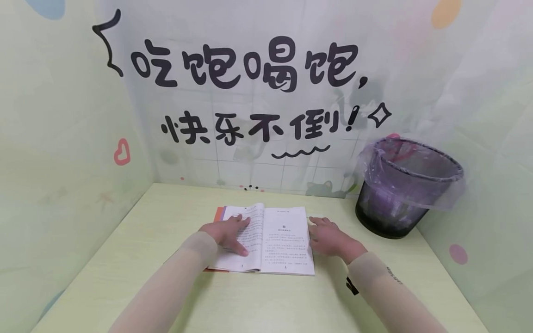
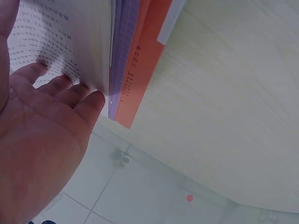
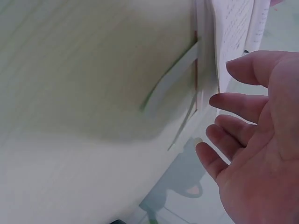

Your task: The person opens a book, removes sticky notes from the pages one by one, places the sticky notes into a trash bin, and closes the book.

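At the far left, a red heart point(image 1: 122, 152) is printed on the pale side wall point(image 1: 62, 152). The table point(image 1: 133, 249) is bordered by this wall, and across it a light left sleeve point(image 1: 166, 282) is stretched. An orange cover point(image 1: 218, 213) is seen projecting past the left edge of the pages, with a purple layer point(image 2: 125, 46) set between in the left wrist view. The left hand point(image 1: 228, 233) is laid on the left-hand page; its thumb is spread well apart from the other fingers, whose tips are rested against the print with small gaps between them. The book point(image 1: 287, 243) is placed open on the table in the middle, between the two hands, with its left pages slightly bowed near the spine. Above it, black lettering point(image 1: 266, 127) is printed on the back wall.

The right hand point(image 1: 331, 238) is held at the outer edge of the right-hand page, its fingers apart and gently bent; whether the paper is touched cannot be told. Beside that edge, a pale strip point(image 3: 173, 77) is seen sticking out over the table in the right wrist view. Farther right, a dark mesh bin point(image 1: 385, 208) is lined with a translucent purple bag point(image 1: 433, 194), and a purple dot point(image 1: 458, 254) is printed on the right wall.
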### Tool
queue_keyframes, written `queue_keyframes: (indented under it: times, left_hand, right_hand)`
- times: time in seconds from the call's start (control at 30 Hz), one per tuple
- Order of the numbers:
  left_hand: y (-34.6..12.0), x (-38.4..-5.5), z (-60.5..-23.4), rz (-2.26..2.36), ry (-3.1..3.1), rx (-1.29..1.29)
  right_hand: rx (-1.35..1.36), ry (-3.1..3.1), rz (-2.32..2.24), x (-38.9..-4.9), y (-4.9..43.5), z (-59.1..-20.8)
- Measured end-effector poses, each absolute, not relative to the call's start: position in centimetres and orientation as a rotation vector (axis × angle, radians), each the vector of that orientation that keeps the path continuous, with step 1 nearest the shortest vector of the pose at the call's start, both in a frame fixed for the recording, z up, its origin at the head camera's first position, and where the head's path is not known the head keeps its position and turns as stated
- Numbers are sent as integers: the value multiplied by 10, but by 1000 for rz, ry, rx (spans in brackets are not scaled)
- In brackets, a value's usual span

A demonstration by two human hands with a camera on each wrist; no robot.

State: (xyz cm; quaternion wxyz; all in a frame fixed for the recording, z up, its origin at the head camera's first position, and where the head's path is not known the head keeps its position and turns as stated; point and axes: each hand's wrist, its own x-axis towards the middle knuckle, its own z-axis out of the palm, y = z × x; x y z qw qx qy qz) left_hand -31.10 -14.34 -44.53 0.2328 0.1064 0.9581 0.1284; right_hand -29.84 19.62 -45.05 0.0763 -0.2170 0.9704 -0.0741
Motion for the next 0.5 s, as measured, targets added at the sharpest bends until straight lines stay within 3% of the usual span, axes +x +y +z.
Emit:
queue_keyframes:
  times: [0.5]
  left_hand:
    - [-147, -312, -448, 369, 2618, 328]
  right_hand:
    - [-749, 2719, -862, -294, 180, -446]
